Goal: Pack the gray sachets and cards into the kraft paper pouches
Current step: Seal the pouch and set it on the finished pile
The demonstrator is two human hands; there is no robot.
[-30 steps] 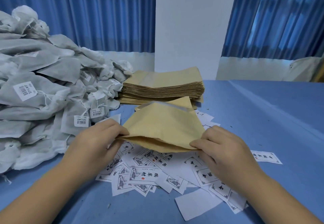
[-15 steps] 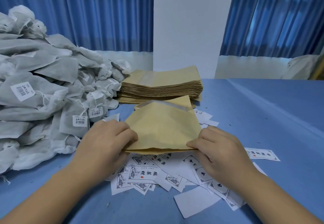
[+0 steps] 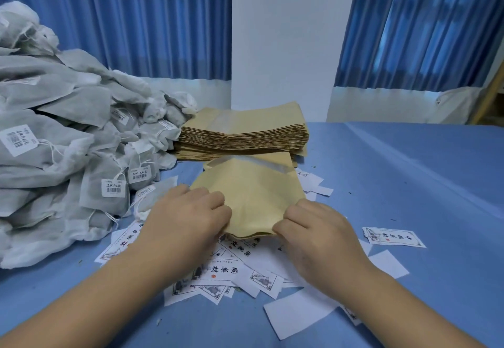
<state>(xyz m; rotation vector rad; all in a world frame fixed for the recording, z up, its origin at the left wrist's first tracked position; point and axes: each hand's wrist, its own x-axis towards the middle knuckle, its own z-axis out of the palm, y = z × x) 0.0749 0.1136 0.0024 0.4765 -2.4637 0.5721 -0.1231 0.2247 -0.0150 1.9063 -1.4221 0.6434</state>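
Head view: your left hand (image 3: 188,219) and right hand (image 3: 313,236) each pinch the near edge of one kraft pouch (image 3: 253,189), fingers curled onto the paper. The grip looks meant to part its mouth for filling. Pouch lies over the scattered cards (image 3: 226,268), handy below. Gray sachets (image 3: 68,135) heaped to your left, spare pouch stack (image 3: 245,132) just behind. Cards show bold black characters and a red seal. Sachet tags carry barcodes, their writing too small to read.

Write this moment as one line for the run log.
left hand: grips kraft pouch, near edge | right hand: pinches same edge | gray sachets: piled left | cards: scattered under pouch
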